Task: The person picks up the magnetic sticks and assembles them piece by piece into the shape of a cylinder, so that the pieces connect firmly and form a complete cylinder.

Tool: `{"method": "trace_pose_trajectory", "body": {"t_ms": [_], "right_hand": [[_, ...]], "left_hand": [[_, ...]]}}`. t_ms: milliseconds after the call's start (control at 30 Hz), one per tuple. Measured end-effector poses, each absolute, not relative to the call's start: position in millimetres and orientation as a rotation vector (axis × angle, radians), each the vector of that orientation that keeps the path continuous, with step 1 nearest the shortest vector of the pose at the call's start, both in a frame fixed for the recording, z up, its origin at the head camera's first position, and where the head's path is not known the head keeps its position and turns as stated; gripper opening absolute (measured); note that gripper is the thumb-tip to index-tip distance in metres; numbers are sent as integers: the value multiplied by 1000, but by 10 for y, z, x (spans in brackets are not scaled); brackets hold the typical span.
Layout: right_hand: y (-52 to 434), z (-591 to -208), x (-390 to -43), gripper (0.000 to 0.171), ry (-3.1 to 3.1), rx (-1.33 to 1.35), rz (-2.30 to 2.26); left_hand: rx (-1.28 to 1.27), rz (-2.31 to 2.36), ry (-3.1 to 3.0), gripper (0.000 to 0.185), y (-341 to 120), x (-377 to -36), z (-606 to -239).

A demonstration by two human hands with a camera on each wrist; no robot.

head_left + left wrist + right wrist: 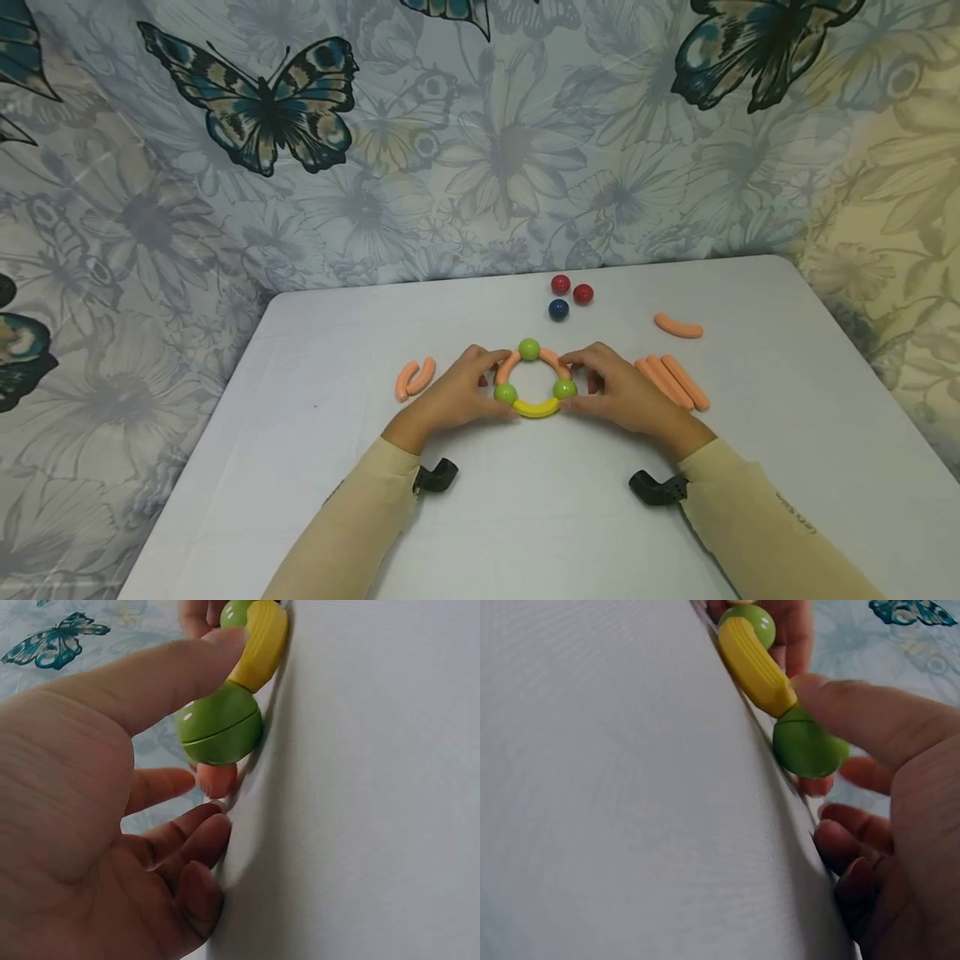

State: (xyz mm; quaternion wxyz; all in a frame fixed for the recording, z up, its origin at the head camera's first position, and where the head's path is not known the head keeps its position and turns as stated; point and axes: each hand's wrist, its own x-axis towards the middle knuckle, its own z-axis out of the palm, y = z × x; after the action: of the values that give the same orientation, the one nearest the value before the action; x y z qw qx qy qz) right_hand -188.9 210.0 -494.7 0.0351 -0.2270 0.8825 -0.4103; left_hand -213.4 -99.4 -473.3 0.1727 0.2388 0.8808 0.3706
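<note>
A small ring (536, 408) lies on the white table (315, 467). It is made of three green balls, two orange curved pieces and one yellow curved piece. My left hand (461, 393) holds its left side, thumb by the left green ball (221, 724) and the yellow piece (262, 645). My right hand (615, 389) holds the right side, its thumb (870, 712) resting on the right green ball (808, 746) where it meets the yellow piece (756, 666). The other fingers of both hands curl behind the ring.
Two red balls (572, 288) and a blue ball (558, 309) sit behind the ring. Three orange sticks (672, 382) lie right of my right hand, a single one (678, 327) farther back. Two curved orange pieces (415, 377) lie to the left. Butterfly cloth (262, 108) hangs behind.
</note>
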Motion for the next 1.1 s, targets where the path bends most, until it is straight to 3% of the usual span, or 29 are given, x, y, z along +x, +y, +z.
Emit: {"method": "trace_pose_trajectory", "body": {"t_ms": [367, 600, 733, 1100], "right_hand": [[2079, -4973, -1868, 60, 2773, -678, -1171], [2089, -4976, -1866, 35, 2719, -763, -1254], [2094, -4973, -1860, 31, 2661, -817, -1285], [2083, -4963, -1844, 32, 2598, -830, -1316]], "left_hand": [[642, 959, 2600, 88, -944, -2117, -4772], [607, 1070, 2611, 55, -1041, -2153, -4733], [580, 1132, 2650, 39, -1059, -2158, -4762], [491, 1194, 2736, 30, -1014, -2182, -4833]]}}
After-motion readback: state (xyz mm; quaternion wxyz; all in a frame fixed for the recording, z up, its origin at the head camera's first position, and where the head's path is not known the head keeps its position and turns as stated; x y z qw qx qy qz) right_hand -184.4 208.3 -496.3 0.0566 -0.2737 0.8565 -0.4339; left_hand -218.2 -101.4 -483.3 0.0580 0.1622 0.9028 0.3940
